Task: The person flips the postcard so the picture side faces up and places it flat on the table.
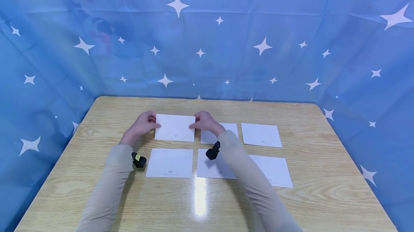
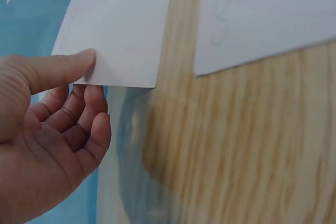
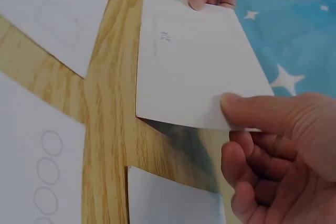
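Observation:
Both hands hold one white card (image 1: 174, 127) by its short sides, above the back row on the wooden table. My left hand (image 1: 142, 124) pinches its left edge, thumb on top and fingers beneath. At the opposite edge my right hand (image 1: 207, 122) grips it the same way. In the right wrist view a small printed mark (image 3: 165, 36) shows near one long edge of the card, and that edge lies close to the tabletop. Directly in front of it lies another white card (image 1: 169, 163), with a faint looped line (image 2: 221, 9) seen in the left wrist view.
More white cards lie flat in two rows: one (image 1: 228, 131) partly under my right wrist, one (image 1: 261, 135) at back right, one (image 1: 220, 167) and another (image 1: 275, 171) in front, partly covered by the sleeve. A blue starry curtain (image 1: 207, 66) hangs behind the table (image 1: 155, 203).

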The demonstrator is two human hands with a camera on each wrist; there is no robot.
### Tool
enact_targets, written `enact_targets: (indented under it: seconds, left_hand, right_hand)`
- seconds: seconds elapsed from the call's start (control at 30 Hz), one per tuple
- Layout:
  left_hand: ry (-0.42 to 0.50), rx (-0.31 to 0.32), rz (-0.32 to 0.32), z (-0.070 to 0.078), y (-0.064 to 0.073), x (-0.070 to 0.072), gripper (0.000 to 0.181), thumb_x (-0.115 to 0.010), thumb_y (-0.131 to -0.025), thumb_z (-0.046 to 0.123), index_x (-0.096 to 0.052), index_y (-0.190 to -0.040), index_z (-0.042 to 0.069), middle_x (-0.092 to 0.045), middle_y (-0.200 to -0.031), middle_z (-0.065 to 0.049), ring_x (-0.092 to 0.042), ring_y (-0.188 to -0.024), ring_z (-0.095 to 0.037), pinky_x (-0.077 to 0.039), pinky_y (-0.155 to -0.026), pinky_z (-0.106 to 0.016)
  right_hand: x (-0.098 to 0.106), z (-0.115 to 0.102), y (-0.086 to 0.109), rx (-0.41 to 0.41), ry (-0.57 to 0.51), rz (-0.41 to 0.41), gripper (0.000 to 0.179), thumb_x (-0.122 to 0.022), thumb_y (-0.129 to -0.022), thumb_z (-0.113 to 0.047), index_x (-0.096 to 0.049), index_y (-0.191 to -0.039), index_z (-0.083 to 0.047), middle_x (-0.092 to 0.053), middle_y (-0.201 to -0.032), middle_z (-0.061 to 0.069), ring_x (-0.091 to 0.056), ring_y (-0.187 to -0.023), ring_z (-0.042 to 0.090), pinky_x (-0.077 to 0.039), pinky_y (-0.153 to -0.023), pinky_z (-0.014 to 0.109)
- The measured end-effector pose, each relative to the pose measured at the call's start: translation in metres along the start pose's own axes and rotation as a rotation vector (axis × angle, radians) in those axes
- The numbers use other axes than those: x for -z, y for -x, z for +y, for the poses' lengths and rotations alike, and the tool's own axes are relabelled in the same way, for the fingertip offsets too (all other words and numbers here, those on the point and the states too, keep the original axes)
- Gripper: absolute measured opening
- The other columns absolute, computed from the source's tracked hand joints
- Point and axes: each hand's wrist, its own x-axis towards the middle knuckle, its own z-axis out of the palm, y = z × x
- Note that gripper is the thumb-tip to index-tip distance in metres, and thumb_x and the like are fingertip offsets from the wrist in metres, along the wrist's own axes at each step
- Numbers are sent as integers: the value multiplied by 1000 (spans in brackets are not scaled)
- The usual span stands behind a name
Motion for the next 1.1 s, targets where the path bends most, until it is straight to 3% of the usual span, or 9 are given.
enact_targets:
  seconds: [0.27,0.7,0.9,1.03,1.1]
  left_hand:
    - [39,-22,5,4,2,6,16,-63,-85,1,-48,-89,-2,-49,-80,-6,-45,-73,-17,-43,-63,-27]
    - [76,-26,36,11,7,8,14,-64,-86,2,-51,-81,-1,-50,-76,-6,-45,-71,-19,-43,-63,-31]
    - [124,-64,61,9,9,8,7,-67,-84,2,-60,-83,0,-55,-78,-7,-48,-69,-17,-44,-61,-30]
    - [137,-76,83,9,10,9,3,-67,-84,3,-64,-83,4,-58,-81,-6,-53,-71,-14,-48,-65,-30]
    - [134,-77,87,8,11,10,4,-67,-84,3,-65,-86,0,-61,-84,-8,-55,-73,-14,-50,-68,-31]
  right_hand:
    - [4,-1,5,-3,-68,20,24,-66,-86,-15,-54,-68,-6,-45,-60,2,-36,-57,16,-32,-55,26]
    - [8,-1,13,43,-145,77,26,-64,-86,-8,-48,-66,-6,-41,-63,2,-35,-59,16,-32,-57,27]
    - [9,1,17,61,-224,138,8,-68,-85,-9,-66,-81,-2,-62,-79,4,-48,-68,16,-42,-62,26]
    - [11,2,18,53,-260,152,13,-68,-85,-12,-70,-93,-1,-67,-84,7,-59,-74,21,-51,-70,33]
    - [12,3,18,45,-273,144,17,-68,-86,-13,-70,-98,-1,-68,-85,9,-63,-77,23,-53,-75,38]
